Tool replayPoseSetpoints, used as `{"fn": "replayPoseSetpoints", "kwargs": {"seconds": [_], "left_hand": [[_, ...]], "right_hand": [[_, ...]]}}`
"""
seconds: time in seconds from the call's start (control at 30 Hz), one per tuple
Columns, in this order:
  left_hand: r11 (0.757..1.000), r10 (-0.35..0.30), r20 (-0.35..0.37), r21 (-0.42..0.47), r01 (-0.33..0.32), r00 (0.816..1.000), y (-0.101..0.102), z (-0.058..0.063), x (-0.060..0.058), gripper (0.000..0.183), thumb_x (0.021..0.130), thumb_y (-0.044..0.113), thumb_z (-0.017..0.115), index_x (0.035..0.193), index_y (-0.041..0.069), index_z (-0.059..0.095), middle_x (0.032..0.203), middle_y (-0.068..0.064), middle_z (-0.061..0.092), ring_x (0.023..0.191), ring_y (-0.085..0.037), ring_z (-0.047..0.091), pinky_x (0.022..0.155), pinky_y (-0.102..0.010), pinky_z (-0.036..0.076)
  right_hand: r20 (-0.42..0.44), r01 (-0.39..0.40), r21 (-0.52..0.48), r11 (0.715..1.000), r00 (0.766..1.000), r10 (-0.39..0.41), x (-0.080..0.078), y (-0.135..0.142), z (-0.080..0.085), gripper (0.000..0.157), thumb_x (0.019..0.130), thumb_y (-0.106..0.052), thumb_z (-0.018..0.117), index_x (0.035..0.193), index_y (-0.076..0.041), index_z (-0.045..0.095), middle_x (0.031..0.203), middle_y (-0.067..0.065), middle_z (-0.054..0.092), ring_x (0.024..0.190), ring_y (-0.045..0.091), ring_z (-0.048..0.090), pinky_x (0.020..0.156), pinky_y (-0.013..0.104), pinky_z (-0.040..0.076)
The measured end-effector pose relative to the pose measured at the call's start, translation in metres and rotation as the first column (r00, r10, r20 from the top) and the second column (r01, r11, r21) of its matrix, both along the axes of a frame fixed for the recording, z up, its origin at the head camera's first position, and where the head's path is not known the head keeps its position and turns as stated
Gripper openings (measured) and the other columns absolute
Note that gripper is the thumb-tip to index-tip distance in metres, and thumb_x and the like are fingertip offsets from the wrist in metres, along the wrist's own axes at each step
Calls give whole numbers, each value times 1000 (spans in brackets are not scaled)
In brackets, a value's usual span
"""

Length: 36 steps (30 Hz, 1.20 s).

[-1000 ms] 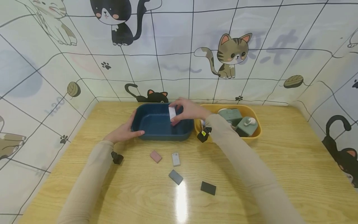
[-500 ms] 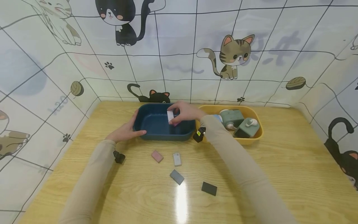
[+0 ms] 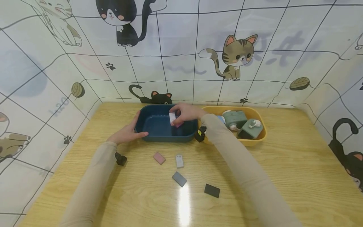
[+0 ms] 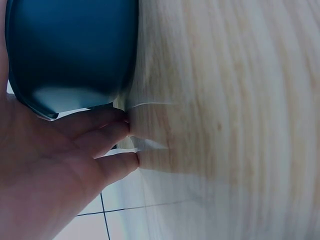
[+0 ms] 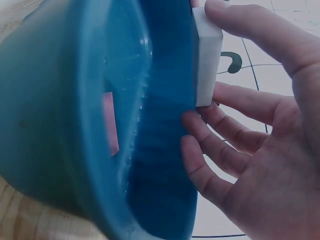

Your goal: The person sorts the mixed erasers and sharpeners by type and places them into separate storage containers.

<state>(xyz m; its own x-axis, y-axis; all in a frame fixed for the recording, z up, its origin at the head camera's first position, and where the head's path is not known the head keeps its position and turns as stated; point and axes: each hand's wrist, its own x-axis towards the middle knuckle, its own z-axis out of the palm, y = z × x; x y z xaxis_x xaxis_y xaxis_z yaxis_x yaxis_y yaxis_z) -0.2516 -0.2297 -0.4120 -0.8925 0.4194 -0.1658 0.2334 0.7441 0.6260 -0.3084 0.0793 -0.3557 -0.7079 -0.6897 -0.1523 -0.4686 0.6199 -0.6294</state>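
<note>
My right hand (image 3: 187, 113) pinches a small white rectangular block (image 3: 172, 118) between thumb and fingers, over the right part of a dark blue bin (image 3: 143, 134). In the right wrist view the white block (image 5: 207, 57) shows at thumb and fingertips, level with the bin's rim, the other fingers loosely bent below. Within the bin lies a pink flat piece (image 5: 110, 124), partly hidden by the near wall. At the bin's left end rests my left hand (image 3: 127, 130), thumb along the front corner. Its nearly straight fingers (image 4: 100, 140) lie beside the bin wall, tips at the tabletop.
A yellow bin (image 3: 262, 138) with grey-green bottles (image 3: 250, 128) stands right of the blue one. In front lie small flat pieces: pink (image 3: 159, 158), whitish (image 3: 179, 161), grey (image 3: 179, 179) and black (image 3: 212, 190). A cat-patterned sheet (image 3: 181, 69) rises behind.
My right hand has moved slightly down and left within the bin, still pinching the white block. The left hand stays at the bin's end. The head view has shifted slightly.
</note>
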Motion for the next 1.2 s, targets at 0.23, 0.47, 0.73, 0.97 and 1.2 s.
{"fn": "replayPoseSetpoints", "kwargs": {"seconds": [0.23, 0.47, 0.73, 0.97, 1.2], "left_hand": [[1000, -2, 2, 5, 2, 1000, 0, 1, 0, 110, 88, 51, 65, 152, 25, -21, 157, -25, 3, 133, -50, 29, 106, -58, 26], [1000, -3, 7, 27, 3, 1000, 1, 1, 1, 109, 89, 49, 65, 152, 26, -21, 158, -23, 1, 135, -49, 26, 107, -58, 24], [1000, -9, 3, 16, 9, 1000, 0, -1, -1, 109, 89, 51, 64, 151, 26, -23, 157, -25, 2, 133, -51, 28, 106, -59, 26], [1000, -3, 8, 23, 3, 1000, -1, -1, -1, 110, 88, 50, 65, 151, 28, -22, 158, -22, 0, 134, -50, 28, 107, -58, 25], [1000, 7, 21, 29, -8, 1000, -1, -3, -3, 111, 87, 52, 66, 151, 31, -22, 159, -18, -3, 136, -48, 25, 107, -58, 25]], "right_hand": [[-1, -38, 19, 999, 999, 38, -2, -5, 3, 67, 81, -29, 75, 136, 0, 53, 126, 15, 53, 108, 25, 53, 90, 35, 44], [62, -53, 23, 998, 997, 51, 0, -4, 5, 71, 86, -25, 70, 145, 0, 40, 144, 15, 42, 129, 29, 43, 103, 39, 37], [73, -56, 51, 997, 996, 52, 6, 1, 3, 68, 86, -27, 72, 144, -5, 44, 142, 13, 44, 126, 28, 45, 100, 40, 40], [51, -82, 41, 996, 995, 80, 17, 4, 1, 64, 85, -26, 73, 142, -7, 48, 137, 15, 45, 120, 30, 49, 94, 40, 43], [74, -110, -23, 994, 991, 112, 28, 5, -1, 62, 84, -22, 74, 138, -2, 51, 132, 20, 48, 112, 30, 58, 89, 32, 48]]}}
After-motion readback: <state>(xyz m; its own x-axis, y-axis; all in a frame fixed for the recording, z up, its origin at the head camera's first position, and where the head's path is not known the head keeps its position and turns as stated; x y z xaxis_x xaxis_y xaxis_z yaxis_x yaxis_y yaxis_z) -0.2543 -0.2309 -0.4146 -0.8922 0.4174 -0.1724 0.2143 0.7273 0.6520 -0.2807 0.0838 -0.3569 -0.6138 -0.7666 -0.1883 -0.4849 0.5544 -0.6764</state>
